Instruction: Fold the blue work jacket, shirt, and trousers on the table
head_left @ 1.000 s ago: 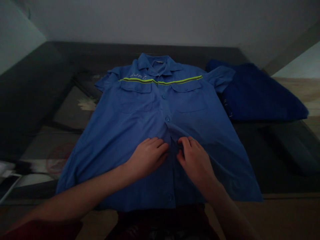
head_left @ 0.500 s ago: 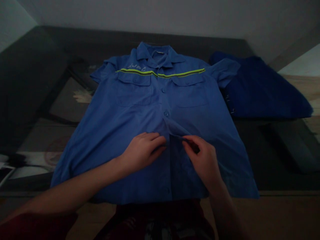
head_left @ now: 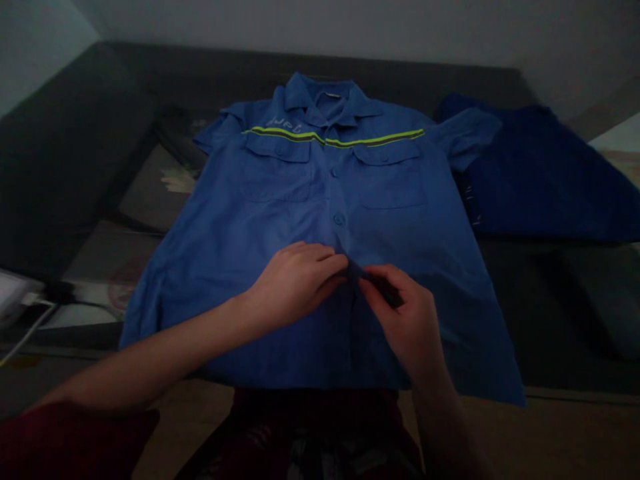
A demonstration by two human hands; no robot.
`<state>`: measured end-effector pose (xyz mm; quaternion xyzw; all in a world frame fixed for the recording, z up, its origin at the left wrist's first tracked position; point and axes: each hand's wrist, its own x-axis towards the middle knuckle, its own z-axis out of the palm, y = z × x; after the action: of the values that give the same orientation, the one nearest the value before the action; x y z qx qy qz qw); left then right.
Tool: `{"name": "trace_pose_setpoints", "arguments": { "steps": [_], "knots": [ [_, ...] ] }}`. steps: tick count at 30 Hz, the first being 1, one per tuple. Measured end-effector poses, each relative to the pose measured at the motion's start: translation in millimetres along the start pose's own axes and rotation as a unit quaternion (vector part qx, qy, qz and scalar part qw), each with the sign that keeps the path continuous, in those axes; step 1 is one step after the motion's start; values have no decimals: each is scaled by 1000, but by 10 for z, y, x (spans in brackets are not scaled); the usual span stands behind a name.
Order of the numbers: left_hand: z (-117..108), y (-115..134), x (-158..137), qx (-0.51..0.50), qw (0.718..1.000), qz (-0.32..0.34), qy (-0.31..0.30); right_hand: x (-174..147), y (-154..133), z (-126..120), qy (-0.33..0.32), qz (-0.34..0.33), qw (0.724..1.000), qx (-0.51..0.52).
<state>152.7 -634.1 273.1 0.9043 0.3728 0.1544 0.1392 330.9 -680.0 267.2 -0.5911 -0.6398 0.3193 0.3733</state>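
A blue short-sleeved work shirt (head_left: 280, 220) lies face up, collar away from me, with a yellow and dark stripe across the chest. Its upper front is closed, and a button (head_left: 339, 219) shows just above my hands. My left hand (head_left: 305, 277) pinches the front edge below that button, thumb and forefinger together. Close beside it on the right, my right hand (head_left: 400, 300) grips the edge of the other front panel, slightly lifted. The fingertips almost meet, and whatever button lies between them is hidden.
A folded dark blue garment (head_left: 545, 177) rests on the dark table (head_left: 505, 267) at the right, touching the shirt's sleeve. Left of the shirt lie a pale bundle (head_left: 177, 180) and, nearer, a white device with a cable (head_left: 20, 293). A wall rises behind the table.
My right hand has brought its panel edge leftward against my left fingers, narrowing the gap between the two front panels. The view has shifted slightly.
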Motion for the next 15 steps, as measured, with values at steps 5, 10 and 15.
{"name": "trace_pose_setpoints", "arguments": {
  "steps": [5,10,15],
  "knots": [
    [160,-14,-32,-50,998,-9,43,-23,52,-7,26,-17,999,-9],
    [228,-41,-77,-84,995,-1,53,-9,44,53,45,-56,996,-47],
    [207,-77,-91,-79,996,1,37,3,50,87,31,-64,995,-63]
  ]
}}
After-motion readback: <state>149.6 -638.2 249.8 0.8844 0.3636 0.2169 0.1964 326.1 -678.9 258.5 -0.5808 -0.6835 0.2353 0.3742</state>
